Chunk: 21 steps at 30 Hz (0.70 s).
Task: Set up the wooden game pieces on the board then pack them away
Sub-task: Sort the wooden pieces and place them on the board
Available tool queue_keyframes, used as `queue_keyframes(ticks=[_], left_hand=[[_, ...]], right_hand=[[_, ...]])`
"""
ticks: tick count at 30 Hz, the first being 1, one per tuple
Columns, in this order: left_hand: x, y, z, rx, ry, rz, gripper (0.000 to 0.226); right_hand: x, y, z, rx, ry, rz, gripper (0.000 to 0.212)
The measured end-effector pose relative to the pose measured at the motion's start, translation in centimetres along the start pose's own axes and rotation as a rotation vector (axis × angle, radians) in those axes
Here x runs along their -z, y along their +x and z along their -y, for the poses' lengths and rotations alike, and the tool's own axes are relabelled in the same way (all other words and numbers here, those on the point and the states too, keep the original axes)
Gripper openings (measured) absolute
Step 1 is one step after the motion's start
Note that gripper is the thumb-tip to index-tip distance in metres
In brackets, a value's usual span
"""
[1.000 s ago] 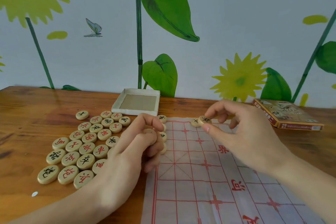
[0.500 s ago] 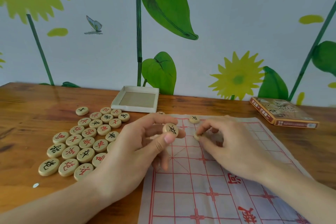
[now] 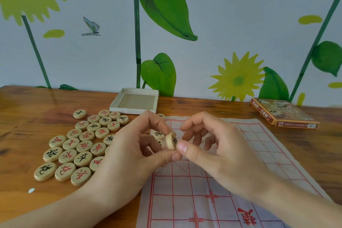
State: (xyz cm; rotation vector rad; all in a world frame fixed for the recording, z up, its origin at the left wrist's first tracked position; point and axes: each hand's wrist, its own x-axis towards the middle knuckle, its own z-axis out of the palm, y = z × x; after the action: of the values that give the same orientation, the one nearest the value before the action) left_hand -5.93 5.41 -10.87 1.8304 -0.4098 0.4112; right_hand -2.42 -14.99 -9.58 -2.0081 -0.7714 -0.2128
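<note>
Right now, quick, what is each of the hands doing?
Left hand: pinches a wooden piece between thumb and forefinger.
Right hand: fingers curled, thumb touching the same piece; whether it grips it cannot be told.
</note>
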Motion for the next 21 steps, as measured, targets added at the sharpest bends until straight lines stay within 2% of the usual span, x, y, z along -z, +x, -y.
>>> queue_keyframes(ticks=[4, 8, 13, 18, 21], left_hand=[[-0.4, -0.6, -0.7, -0.159, 0.278, -0.014, 0.031], [-0.4, -0.7, -0.5, -0.268, 0.388, -0.02, 0.056], [-0.5, -0.9, -0.7, -0.153, 0.327, -0.045, 0.042], [-0.6, -0.7, -0.6, -0.123, 0.341, 0.005, 0.033], [-0.6, -0.6, -0.6, -0.151, 0.352, 0.014, 0.042]], right_hand=[[-0.4, -0.1, 0.9, -0.08, 0.115, 0.039, 0.031], [-0.5, -0.2, 1.4, -0.072, 0.144, 0.042, 0.027], [0.2, 0.2, 1.5, -0.098, 0.219, -0.023, 0.015], [2.8, 0.3, 1.0, -0.174, 0.171, -0.118, 0.017], [3.4, -1.0, 0.7, -0.192, 0.11, -0.119, 0.018]])
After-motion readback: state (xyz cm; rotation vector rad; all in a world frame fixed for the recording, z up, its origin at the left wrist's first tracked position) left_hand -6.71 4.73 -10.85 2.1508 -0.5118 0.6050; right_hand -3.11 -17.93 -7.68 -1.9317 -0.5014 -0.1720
